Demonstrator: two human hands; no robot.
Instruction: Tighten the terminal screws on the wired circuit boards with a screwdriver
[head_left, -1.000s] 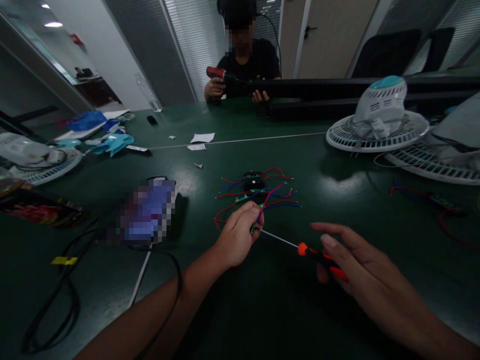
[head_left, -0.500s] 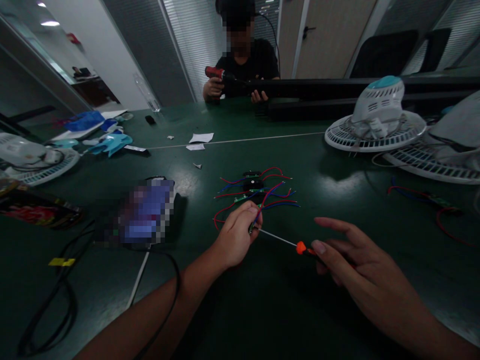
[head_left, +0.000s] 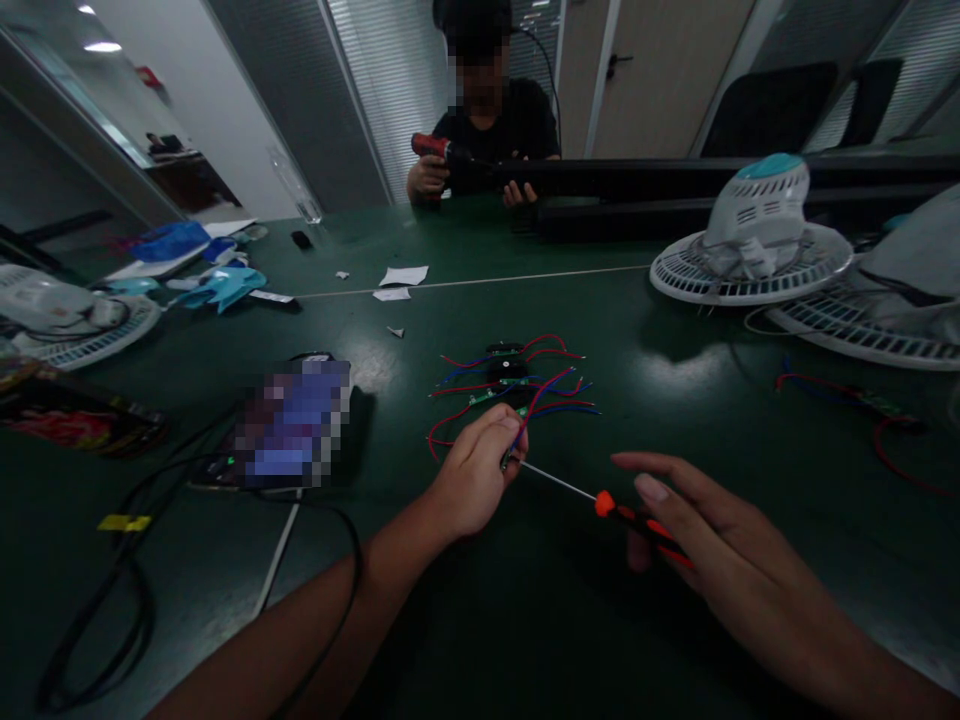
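Observation:
My left hand (head_left: 480, 465) pinches a small circuit board (head_left: 509, 458) with red and blue wires (head_left: 546, 392) rising from it; the fingers cover most of the board. The screwdriver (head_left: 604, 503) has an orange-and-black handle, and its thin metal shaft (head_left: 559, 480) reaches to the board at my left fingertips. My right hand (head_left: 720, 540) has the handle lying between thumb and fingers, the index finger stretched out above it. Just beyond my left hand, several small green boards (head_left: 514, 381) with red and blue wires lie in a group around a black part (head_left: 507, 367).
A phone (head_left: 300, 425) and black cables (head_left: 135, 590) lie left, near a dark can (head_left: 75, 410). White fan heads (head_left: 750, 265) stand right; another wired board (head_left: 885, 403) lies below them. Across the table (head_left: 592, 310), a person holds a red power drill (head_left: 430, 146) at long black bars.
My right thumb and fingers have shifted along the screwdriver, so more of its handle shows. My left hand and the board stay almost in place.

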